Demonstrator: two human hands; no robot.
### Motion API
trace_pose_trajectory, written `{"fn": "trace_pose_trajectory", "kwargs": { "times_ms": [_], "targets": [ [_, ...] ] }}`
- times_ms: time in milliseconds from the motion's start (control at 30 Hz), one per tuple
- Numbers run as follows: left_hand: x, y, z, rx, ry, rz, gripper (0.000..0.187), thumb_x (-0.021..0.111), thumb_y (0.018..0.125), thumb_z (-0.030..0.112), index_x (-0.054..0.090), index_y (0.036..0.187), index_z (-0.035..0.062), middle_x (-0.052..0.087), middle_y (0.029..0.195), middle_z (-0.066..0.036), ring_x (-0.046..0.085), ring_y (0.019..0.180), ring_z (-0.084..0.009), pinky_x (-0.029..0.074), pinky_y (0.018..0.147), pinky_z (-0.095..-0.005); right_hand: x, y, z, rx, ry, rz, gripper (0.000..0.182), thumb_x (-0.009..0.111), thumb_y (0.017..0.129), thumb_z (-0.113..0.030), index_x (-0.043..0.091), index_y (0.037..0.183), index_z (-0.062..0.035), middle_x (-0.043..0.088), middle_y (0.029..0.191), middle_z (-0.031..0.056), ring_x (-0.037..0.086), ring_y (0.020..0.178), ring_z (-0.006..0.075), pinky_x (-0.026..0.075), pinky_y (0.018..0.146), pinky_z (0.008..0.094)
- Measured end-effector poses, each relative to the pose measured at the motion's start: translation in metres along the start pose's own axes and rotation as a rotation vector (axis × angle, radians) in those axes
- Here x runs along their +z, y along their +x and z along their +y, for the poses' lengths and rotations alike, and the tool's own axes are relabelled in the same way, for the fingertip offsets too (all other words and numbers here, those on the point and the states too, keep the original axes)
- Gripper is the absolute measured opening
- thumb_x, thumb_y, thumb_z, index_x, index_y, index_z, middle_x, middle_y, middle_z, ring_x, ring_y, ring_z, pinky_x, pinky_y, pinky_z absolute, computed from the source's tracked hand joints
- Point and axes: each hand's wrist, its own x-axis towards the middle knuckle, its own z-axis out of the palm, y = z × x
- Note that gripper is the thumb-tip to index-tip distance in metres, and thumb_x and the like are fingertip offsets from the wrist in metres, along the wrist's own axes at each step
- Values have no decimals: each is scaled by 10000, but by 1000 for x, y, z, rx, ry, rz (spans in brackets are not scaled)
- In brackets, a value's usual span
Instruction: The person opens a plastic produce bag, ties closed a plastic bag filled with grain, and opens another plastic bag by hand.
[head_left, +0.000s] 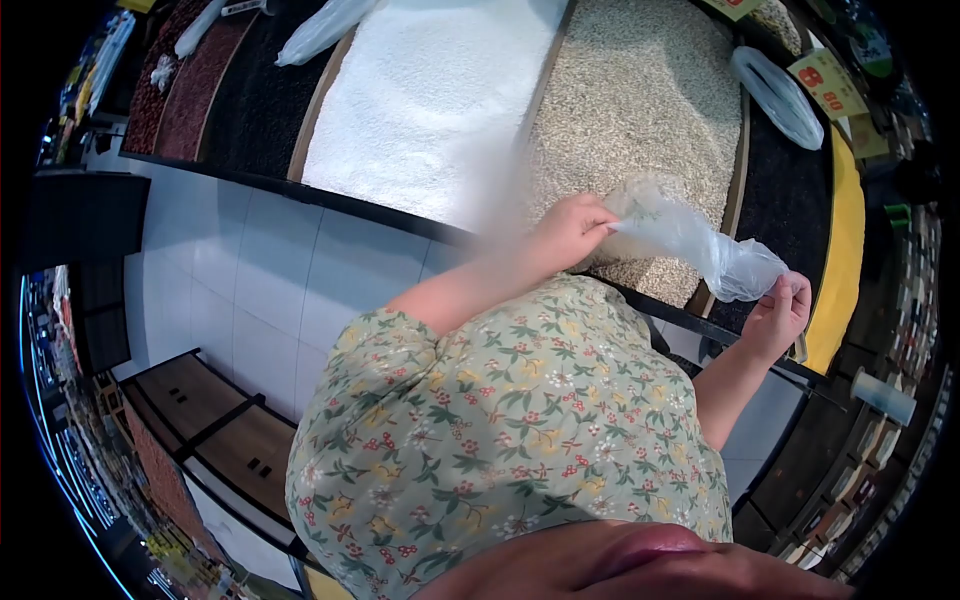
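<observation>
A clear plastic bag (690,240) is stretched between my two hands above the bin of beige grains (640,100) and the dark bin to its right. My left hand (577,232) pinches the bag's left part, fingers closed. At the other end, my right hand (780,308) grips the bunched plastic between thumb and fingers, over the front edge of the dark bin (785,210). The bag looks thin and crumpled, and nothing shows inside it.
White grains (430,100) fill a bin left of the beige one, with black (268,95) and reddish bins (205,90) farther left. Rolled plastic bags (778,98) lie on the bins. A yellow price sign (828,85) stands at right. Wooden drawers (215,420) are at lower left.
</observation>
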Motion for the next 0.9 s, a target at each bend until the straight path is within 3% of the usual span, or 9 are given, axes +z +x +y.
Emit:
{"fn": "trace_pose_trajectory", "kwargs": {
  "times_ms": [133, 200, 233, 300, 367, 467, 633, 700, 900],
  "targets": [
    [-4, -6, 13, -106, -33, -15, 165, 574, 770, 60, 656, 907, 22, 598, 857, -123, 585, 796, -267, 465, 718, -331, 35, -7, -14, -47, -100, 61, 74, 546, 818, 15, 555, 891, 11, 588, 916, 75, 555, 844, 110, 441, 779, 234],
    [-3, -8, 10, -130, -55, -7, 176, 570, 768, 47, 652, 921, 19, 601, 872, -123, 588, 804, -264, 465, 724, -327, 66, -13, -26, -336, -432, 177, 139, 562, 778, 38, 557, 917, 27, 588, 924, 106, 573, 869, 180, 456, 818, 289],
    [-2, -9, 9, -152, -79, -2, 188, 566, 767, 35, 649, 935, 16, 604, 886, -124, 590, 812, -261, 466, 730, -324, 73, -14, -32, -336, -431, 175, 139, 562, 778, 38, 557, 917, 27, 588, 924, 106, 573, 869, 180, 456, 818, 289],
    [-2, -10, 8, -168, -68, -11, 192, 547, 794, 44, 638, 960, 10, 600, 915, -117, 588, 838, -237, 459, 742, -309, 82, -17, -43, -873, -825, -103, 236, 595, 708, 67, 559, 937, 20, 588, 913, 133, 581, 868, 245, 469, 797, 328],
    [0, -11, 6, -187, -58, -20, 198, 529, 821, 53, 626, 986, 5, 596, 943, -111, 586, 865, -212, 453, 754, -294, 85, -23, -47, -898, -797, -211, 290, 604, 656, 83, 572, 933, 3, 588, 900, 152, 583, 833, 285, 482, 752, 349],
    [4, -10, 1, -181, -151, 71, 230, 549, 771, 20, 651, 976, 35, 609, 910, -132, 591, 837, -261, 462, 755, -327, 93, -21, -44, -610, -842, -529, 265, 658, 649, 15, 596, 906, -5, 592, 893, 156, 593, 793, 304, 488, 700, 346],
    [0, -12, 6, -160, -97, -5, 276, 540, 777, 33, 651, 1027, 73, 598, 951, -130, 576, 870, -262, 463, 771, -336, 100, -20, -26, -255, -1068, -657, 318, 695, 683, -110, 604, 977, -32, 621, 962, 134, 602, 867, 308, 486, 723, 348],
    [-2, -11, 9, -169, -75, -33, 277, 537, 779, 38, 653, 1027, 80, 595, 948, -129, 572, 864, -263, 464, 769, -336, 97, -23, -17, 43, -1134, -719, 314, 679, 705, -142, 606, 992, -36, 609, 1010, 144, 598, 888, 309, 484, 744, 355],
    [-2, -10, 14, -185, -87, -60, 279, 527, 779, 45, 658, 1020, 93, 589, 918, -125, 568, 838, -262, 464, 760, -329, 92, -25, -6, 57, -1141, -757, 481, 685, 700, -134, 542, 1156, -80, 618, 968, 159, 592, 895, 333, 479, 750, 371]
  ]
}}
